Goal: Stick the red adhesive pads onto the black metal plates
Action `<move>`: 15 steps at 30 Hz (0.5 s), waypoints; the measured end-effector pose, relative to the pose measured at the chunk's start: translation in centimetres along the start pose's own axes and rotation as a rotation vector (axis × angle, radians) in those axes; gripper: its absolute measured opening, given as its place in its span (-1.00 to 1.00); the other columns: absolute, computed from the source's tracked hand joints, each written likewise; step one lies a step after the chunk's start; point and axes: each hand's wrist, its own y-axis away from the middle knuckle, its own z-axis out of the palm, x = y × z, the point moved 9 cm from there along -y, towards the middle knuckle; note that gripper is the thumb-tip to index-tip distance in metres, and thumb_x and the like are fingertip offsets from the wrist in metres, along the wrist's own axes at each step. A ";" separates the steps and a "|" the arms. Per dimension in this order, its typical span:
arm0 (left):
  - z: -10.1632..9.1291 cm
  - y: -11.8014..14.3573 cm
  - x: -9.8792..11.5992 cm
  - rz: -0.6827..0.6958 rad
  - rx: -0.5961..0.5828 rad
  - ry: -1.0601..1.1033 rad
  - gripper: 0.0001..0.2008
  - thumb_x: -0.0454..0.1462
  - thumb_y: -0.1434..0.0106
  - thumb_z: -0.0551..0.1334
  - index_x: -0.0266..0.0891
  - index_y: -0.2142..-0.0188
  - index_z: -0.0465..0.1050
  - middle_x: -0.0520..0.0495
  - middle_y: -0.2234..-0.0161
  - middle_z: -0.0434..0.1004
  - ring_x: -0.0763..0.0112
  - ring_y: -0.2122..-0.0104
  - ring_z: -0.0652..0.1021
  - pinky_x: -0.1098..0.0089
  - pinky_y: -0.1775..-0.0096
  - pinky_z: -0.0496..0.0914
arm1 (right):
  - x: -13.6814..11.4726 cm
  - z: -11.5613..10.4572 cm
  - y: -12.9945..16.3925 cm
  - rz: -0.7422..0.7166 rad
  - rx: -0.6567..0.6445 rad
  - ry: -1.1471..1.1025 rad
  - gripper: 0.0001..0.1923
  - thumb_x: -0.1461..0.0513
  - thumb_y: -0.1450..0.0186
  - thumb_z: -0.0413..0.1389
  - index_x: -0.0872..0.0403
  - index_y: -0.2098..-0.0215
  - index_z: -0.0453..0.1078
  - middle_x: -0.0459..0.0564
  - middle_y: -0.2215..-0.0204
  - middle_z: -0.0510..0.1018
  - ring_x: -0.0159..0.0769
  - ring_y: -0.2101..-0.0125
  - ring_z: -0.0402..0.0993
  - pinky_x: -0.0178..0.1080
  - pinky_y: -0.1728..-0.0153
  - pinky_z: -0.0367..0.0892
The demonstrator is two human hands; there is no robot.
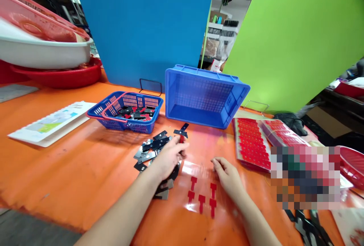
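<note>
My left hand (170, 156) rests over a heap of flat black and grey metal pieces (150, 149) on the orange table and pinches one black piece with a red tab (181, 134) between its fingertips. My right hand (227, 174) lies on a clear plastic sheet (199, 170), its fingers curled and pressing on the sheet. Several red T-shaped stickers (201, 196) sit on that sheet, just in front of both hands.
A tilted blue crate (203, 96) stands behind the hands. To its left are small blue and red baskets (125, 111) with black pieces. Sheets of red stickers (251, 143) lie to the right, a printed paper (49, 122) far left, stacked basins (42, 48) at the back left.
</note>
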 end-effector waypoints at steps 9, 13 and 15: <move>-3.2 0.0 -0.5 0.021 -0.036 -1.284 -0.74 -0.13 0.10 0.22 -0.13 0.37 0.39 -0.04 0.43 0.47 0.26 0.42 0.44 0.42 0.44 0.15 | -1.4 -1.2 0.3 -0.057 -0.037 0.170 -0.71 0.10 -0.23 -0.11 0.06 0.32 0.37 -0.01 0.38 0.51 -0.24 0.36 0.42 -0.28 0.37 0.26; -2.9 -1.0 -1.1 0.016 -0.106 -1.303 -0.72 -0.12 0.20 0.28 -0.16 0.44 0.39 -0.02 0.52 0.45 0.31 0.52 0.42 0.44 0.49 0.13 | -2.7 -0.9 2.2 -0.112 -0.205 0.394 -0.79 0.13 -0.20 -0.06 0.00 0.32 0.38 -0.03 0.38 0.50 -0.24 0.35 0.41 -0.25 0.34 0.26; -2.7 -1.6 -0.7 0.035 -0.137 -1.298 -0.76 -0.11 0.20 0.27 -0.19 0.54 0.37 -0.02 0.55 0.44 0.33 0.54 0.40 0.45 0.50 0.12 | -2.6 -0.3 3.7 -0.142 -0.256 0.487 -0.82 0.15 -0.19 -0.02 0.00 0.32 0.36 -0.03 0.38 0.48 -0.23 0.35 0.40 -0.24 0.34 0.26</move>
